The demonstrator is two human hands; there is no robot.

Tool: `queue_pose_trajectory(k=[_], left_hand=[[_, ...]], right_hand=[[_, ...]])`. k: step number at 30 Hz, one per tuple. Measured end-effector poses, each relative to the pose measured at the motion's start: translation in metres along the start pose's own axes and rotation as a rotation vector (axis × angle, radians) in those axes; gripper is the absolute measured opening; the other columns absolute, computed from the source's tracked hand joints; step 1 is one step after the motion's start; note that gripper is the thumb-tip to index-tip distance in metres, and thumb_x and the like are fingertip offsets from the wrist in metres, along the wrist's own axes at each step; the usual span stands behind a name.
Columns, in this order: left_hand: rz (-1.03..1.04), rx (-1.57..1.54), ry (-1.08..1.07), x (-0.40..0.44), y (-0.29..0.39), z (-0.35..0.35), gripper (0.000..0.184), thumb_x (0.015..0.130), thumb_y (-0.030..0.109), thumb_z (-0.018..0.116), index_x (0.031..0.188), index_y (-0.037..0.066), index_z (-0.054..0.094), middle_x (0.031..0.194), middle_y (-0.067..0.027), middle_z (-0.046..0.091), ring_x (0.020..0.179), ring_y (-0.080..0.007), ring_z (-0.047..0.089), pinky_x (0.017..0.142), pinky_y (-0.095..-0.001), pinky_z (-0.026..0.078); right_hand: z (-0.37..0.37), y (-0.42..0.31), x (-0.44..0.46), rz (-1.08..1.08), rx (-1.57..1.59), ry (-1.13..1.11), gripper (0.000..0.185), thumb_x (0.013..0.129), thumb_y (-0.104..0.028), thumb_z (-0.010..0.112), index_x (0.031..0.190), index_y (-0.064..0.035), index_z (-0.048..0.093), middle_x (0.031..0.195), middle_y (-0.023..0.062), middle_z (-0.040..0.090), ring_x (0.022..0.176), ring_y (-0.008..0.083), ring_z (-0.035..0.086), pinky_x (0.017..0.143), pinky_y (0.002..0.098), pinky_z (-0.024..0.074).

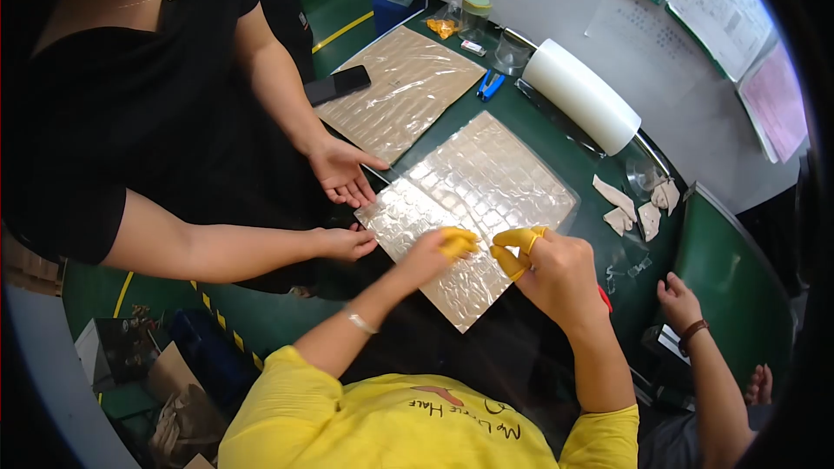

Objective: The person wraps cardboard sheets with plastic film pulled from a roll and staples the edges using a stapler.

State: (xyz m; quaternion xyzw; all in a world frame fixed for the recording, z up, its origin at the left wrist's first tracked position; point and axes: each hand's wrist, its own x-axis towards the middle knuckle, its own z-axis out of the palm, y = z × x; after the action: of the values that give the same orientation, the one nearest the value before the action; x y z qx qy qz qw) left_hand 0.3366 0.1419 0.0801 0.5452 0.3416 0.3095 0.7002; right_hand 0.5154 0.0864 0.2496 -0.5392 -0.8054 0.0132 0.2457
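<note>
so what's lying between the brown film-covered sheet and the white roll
A small blue tool on the dark green tabletop, plus a clear round piece beside the roll, seen in the head view.

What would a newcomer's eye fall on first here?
Probably the shiny sheet at centre, with the left hand and right hand, in yellow finger covers, over its near part. Next, the big white roll at upper right and the co-worker's open hand by the sheet's left corner.

Left hand (436,255) near curled right hand (556,269)
</note>
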Motion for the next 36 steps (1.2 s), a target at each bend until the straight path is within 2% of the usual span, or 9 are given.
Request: queue_pose_trajectory(k=[4, 7, 11, 13, 18, 25, 30, 34, 36], left_hand=[[-0.014, -0.394, 0.231, -0.042, 0.016, -0.063, 0.061, 0.098, 0.053, 0.029, 0.130, 0.004, 0.047, 0.117, -0.0143, 0.060, 0.099, -0.0195, 0.062, 0.075, -0.0292, 0.054], [-0.025, -0.338, 0.210, -0.044, 0.024, -0.077, 0.067, 0.095, 0.061, 0.033, 0.132, 0.006, 0.044, 0.120, -0.0132, 0.057, 0.096, -0.0189, 0.062, 0.073, -0.0294, 0.055], [-0.086, -0.162, 0.327, -0.031, 0.023, -0.076, 0.048, 0.098, 0.042, 0.044, 0.130, 0.006, 0.043, 0.118, -0.0122, 0.057, 0.093, -0.0178, 0.062, 0.067, -0.0308, 0.055], [-0.063, -0.118, 0.493, -0.024, 0.015, -0.077, 0.028, 0.096, 0.020, 0.050, 0.118, 0.002, 0.046, 0.106, -0.0114, 0.058, 0.084, -0.0166, 0.063, 0.058, -0.0258, 0.055], [-0.009, 0.014, 0.623, -0.019, -0.010, -0.087, 0.026, 0.093, 0.015, 0.057, 0.112, -0.002, 0.049, 0.083, -0.0081, 0.059, 0.061, -0.0129, 0.059, 0.054, -0.0269, 0.055], [0.112, 0.293, 0.632, -0.024, -0.032, -0.098, 0.026, 0.088, 0.008, 0.059, 0.110, -0.004, 0.052, 0.081, -0.0100, 0.060, 0.056, -0.0137, 0.058, 0.046, -0.0270, 0.050], [-0.193, 0.283, 0.673, -0.039, -0.013, -0.084, 0.026, 0.077, -0.005, 0.048, 0.103, -0.005, 0.051, 0.072, -0.0116, 0.057, 0.046, -0.0158, 0.053, 0.035, -0.0258, 0.039], [-0.195, 0.152, 0.605, -0.048, -0.021, -0.082, 0.018, 0.085, 0.001, 0.044, 0.101, 0.000, 0.049, 0.068, -0.0041, 0.051, 0.043, -0.0070, 0.041, 0.035, -0.0204, 0.033], [-0.184, 0.074, 0.625, -0.055, -0.018, -0.077, 0.021, 0.080, -0.002, 0.047, 0.101, -0.002, 0.051, 0.063, -0.0058, 0.052, 0.040, -0.0103, 0.044, 0.034, -0.0239, 0.035]], right_hand=[[0.015, -0.012, -0.014, -0.041, -0.060, -0.062, 0.015, 0.073, -0.022, 0.073, 0.078, -0.0094, 0.066, 0.062, 0.0053, 0.056, 0.052, 0.0226, 0.058, 0.047, 0.0335, 0.0466], [0.032, -0.026, -0.026, -0.007, 0.008, -0.112, 0.011, 0.078, -0.023, 0.071, 0.082, -0.0132, 0.070, 0.061, 0.0046, 0.056, 0.052, 0.0221, 0.057, 0.047, 0.0337, 0.0450], [0.061, -0.030, -0.046, -0.056, 0.021, -0.188, 0.011, 0.079, -0.022, 0.069, 0.087, -0.0137, 0.067, 0.060, 0.0036, 0.053, 0.053, 0.0207, 0.058, 0.047, 0.0339, 0.0462], [0.074, -0.031, -0.055, -0.045, 0.026, -0.188, 0.011, 0.080, -0.022, 0.069, 0.087, -0.0136, 0.067, 0.060, 0.0035, 0.053, 0.053, 0.0206, 0.058, 0.047, 0.0336, 0.0464], [0.101, -0.033, -0.067, -0.018, 0.037, -0.160, 0.014, 0.079, -0.024, 0.069, 0.084, -0.0115, 0.067, 0.063, 0.0042, 0.056, 0.055, 0.0215, 0.060, 0.048, 0.0334, 0.0472], [0.119, -0.028, -0.078, -0.008, 0.013, -0.194, 0.016, 0.078, -0.024, 0.070, 0.075, -0.0090, 0.063, 0.066, 0.0054, 0.058, 0.058, 0.0231, 0.062, 0.049, 0.0348, 0.0477], [0.129, -0.029, -0.082, -0.008, 0.017, -0.216, 0.018, 0.079, -0.025, 0.069, 0.074, -0.0084, 0.063, 0.066, 0.0062, 0.059, 0.057, 0.0239, 0.062, 0.049, 0.0358, 0.0476], [0.132, -0.026, -0.088, -0.046, 0.036, -0.244, 0.020, 0.081, -0.027, 0.067, 0.075, -0.0088, 0.063, 0.063, 0.0065, 0.058, 0.055, 0.0244, 0.061, 0.048, 0.0359, 0.0468], [0.129, -0.026, -0.089, -0.067, 0.016, -0.304, 0.020, 0.081, -0.028, 0.067, 0.076, -0.0093, 0.064, 0.063, 0.0064, 0.058, 0.056, 0.0243, 0.061, 0.048, 0.0357, 0.0468]])
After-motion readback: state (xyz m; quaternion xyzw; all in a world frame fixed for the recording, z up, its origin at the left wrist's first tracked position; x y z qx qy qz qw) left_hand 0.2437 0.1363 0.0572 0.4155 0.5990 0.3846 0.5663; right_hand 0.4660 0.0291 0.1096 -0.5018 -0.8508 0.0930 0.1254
